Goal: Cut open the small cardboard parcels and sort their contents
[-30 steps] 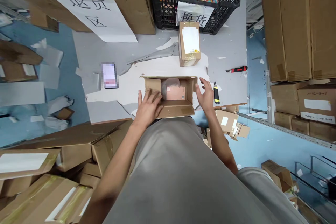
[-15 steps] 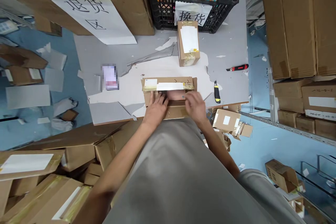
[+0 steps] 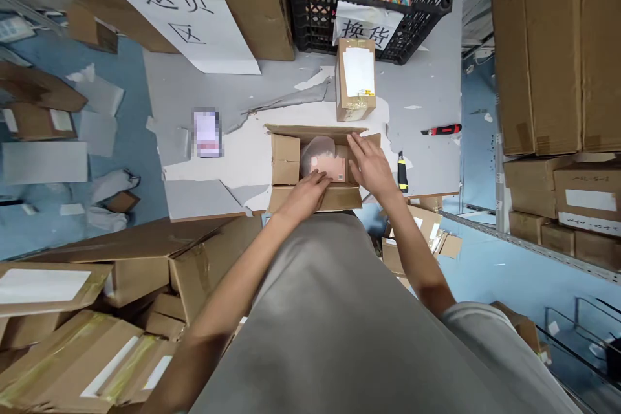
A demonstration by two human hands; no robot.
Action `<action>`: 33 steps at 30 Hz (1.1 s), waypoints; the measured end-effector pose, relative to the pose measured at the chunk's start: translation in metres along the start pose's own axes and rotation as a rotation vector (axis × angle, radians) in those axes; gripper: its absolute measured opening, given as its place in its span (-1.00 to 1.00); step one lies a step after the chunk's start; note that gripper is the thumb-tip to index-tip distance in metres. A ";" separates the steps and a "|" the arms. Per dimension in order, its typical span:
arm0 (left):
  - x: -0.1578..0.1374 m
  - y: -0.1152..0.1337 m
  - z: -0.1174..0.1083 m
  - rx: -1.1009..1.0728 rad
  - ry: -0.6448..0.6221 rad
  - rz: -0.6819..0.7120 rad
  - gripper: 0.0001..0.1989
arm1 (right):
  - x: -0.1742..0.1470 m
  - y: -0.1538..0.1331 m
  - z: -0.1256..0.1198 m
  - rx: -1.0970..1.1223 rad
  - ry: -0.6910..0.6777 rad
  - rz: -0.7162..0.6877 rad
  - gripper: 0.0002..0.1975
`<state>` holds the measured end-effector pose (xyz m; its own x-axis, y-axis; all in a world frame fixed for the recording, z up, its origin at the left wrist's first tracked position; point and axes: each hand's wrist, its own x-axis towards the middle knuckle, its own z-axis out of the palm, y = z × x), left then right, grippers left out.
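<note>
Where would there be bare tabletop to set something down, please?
Left: the pale stretch between the blurred purple item and the open box. Right: the grey tabletop between the sealed box and the red cutter, bar a paper scrap. Crowded: the open box, with the left hand and right hand at it, and the far side, by the black crate.

On the counter (image 3: 412,84), a carton (image 3: 285,158) holds a packet (image 3: 336,168). A cutter (image 3: 402,173) lies right of the carton; a parcel (image 3: 356,77) stands behind, before a crate (image 3: 414,27), with a large box (image 3: 257,6) left of the crate.

Small pink box (image 3: 336,169) inside an open brown carton (image 3: 342,198)
</note>
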<state>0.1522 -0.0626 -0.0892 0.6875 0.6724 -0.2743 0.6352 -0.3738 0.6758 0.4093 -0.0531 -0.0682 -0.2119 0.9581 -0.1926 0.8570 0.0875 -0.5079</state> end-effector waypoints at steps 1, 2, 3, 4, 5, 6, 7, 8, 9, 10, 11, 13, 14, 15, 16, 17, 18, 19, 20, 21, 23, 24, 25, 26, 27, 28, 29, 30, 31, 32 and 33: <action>0.007 0.001 0.002 0.002 -0.023 -0.035 -0.42 | 0.006 0.006 -0.002 0.004 -0.010 -0.012 -0.21; 0.011 0.002 0.004 0.021 -0.035 -0.088 -0.41 | 0.012 0.012 -0.002 0.007 -0.016 -0.023 -0.20; 0.011 0.002 0.005 0.053 -0.037 -0.146 -0.40 | 0.016 0.017 -0.001 0.011 -0.018 -0.031 -0.21; 0.008 0.003 0.005 0.089 -0.028 -0.193 -0.40 | 0.020 0.022 0.000 0.016 -0.015 -0.036 -0.21; 0.002 0.004 0.004 0.121 -0.008 -0.220 -0.41 | 0.023 0.026 0.003 0.023 -0.011 -0.038 -0.20; -0.005 0.006 0.004 0.146 0.022 -0.227 -0.42 | 0.024 0.029 0.005 0.031 -0.007 -0.038 -0.19; -0.015 0.007 0.002 0.161 0.058 -0.219 -0.43 | 0.025 0.032 0.008 0.039 -0.003 -0.037 -0.16; -0.025 0.008 0.001 0.167 0.098 -0.209 -0.43 | 0.026 0.034 0.010 0.048 0.000 -0.035 -0.14; -0.034 0.008 -0.001 0.167 0.140 -0.209 -0.43 | 0.026 0.036 0.013 0.055 0.002 -0.032 -0.11; -0.043 0.006 -0.003 0.163 0.185 -0.228 -0.42 | 0.026 0.038 0.015 0.062 0.001 -0.028 -0.08; -0.052 0.001 -0.006 0.154 0.229 -0.260 -0.39 | 0.025 0.039 0.017 0.069 -0.003 -0.024 -0.04; -0.064 -0.014 -0.013 0.124 0.288 -0.341 -0.28 | 0.026 0.041 0.021 0.084 -0.015 -0.017 0.04; -0.068 -0.025 -0.017 0.099 0.292 -0.378 -0.22 | 0.026 0.041 0.023 0.093 -0.021 -0.013 0.08; -0.070 -0.037 -0.020 0.066 0.265 -0.401 -0.16 | 0.026 0.042 0.025 0.102 -0.027 -0.008 0.11; -0.071 -0.048 -0.023 0.023 0.229 -0.418 -0.10 | 0.027 0.043 0.027 0.111 -0.033 -0.002 0.13; -0.070 -0.058 -0.024 -0.019 0.194 -0.430 -0.05 | 0.027 0.044 0.029 0.119 -0.039 0.008 0.14; -0.068 -0.066 -0.025 -0.055 0.166 -0.437 -0.01 | 0.028 0.044 0.031 0.125 -0.046 0.017 0.14; -0.066 -0.072 -0.024 -0.082 0.156 -0.446 0.02 | 0.028 0.045 0.033 0.132 -0.054 0.026 0.14; -0.063 -0.075 -0.022 -0.099 0.160 -0.456 0.06 | 0.029 0.046 0.034 0.137 -0.063 0.033 0.14; -0.061 -0.075 -0.021 -0.107 0.174 -0.467 0.09 | 0.030 0.046 0.035 0.144 -0.070 0.039 0.13; -0.056 -0.068 -0.017 -0.089 0.217 -0.483 0.16 | 0.031 0.048 0.037 0.164 -0.078 0.048 0.10; -0.054 -0.061 -0.016 -0.056 0.244 -0.482 0.17 | 0.032 0.049 0.038 0.176 -0.077 0.051 0.07; -0.052 -0.052 -0.016 -0.011 0.268 -0.468 0.14 | 0.033 0.049 0.039 0.189 -0.073 0.056 0.04; -0.048 -0.042 -0.016 0.039 0.283 -0.437 0.08 | 0.034 0.050 0.040 0.199 -0.068 0.061 0.01; -0.043 -0.032 -0.017 0.083 0.286 -0.395 -0.02 | 0.034 0.050 0.041 0.205 -0.062 0.066 -0.02; -0.035 -0.022 -0.017 0.116 0.272 -0.350 -0.14 | 0.035 0.050 0.042 0.206 -0.058 0.069 -0.04; -0.023 -0.013 -0.017 0.130 0.235 -0.305 -0.25 | 0.035 0.050 0.043 0.201 -0.055 0.071 -0.05; -0.009 -0.006 -0.016 0.137 0.180 -0.282 -0.35 | 0.035 0.049 0.044 0.193 -0.054 0.071 -0.05; 0.008 -0.001 -0.013 0.148 0.113 -0.290 -0.41 | 0.035 0.049 0.045 0.186 -0.054 0.069 -0.05; 0.027 0.001 -0.010 0.171 0.033 -0.322 -0.42 | 0.035 0.049 0.045 0.180 -0.056 0.065 -0.05; 0.046 0.001 -0.007 0.204 -0.058 -0.369 -0.42 | 0.034 0.049 0.045 0.178 -0.056 0.061 -0.05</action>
<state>0.1823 -0.0275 -0.0967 0.4155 0.7502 -0.5143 0.8953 -0.2374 0.3770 0.4232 -0.0281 -0.1379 -0.1925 0.9430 -0.2715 0.7736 -0.0244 -0.6332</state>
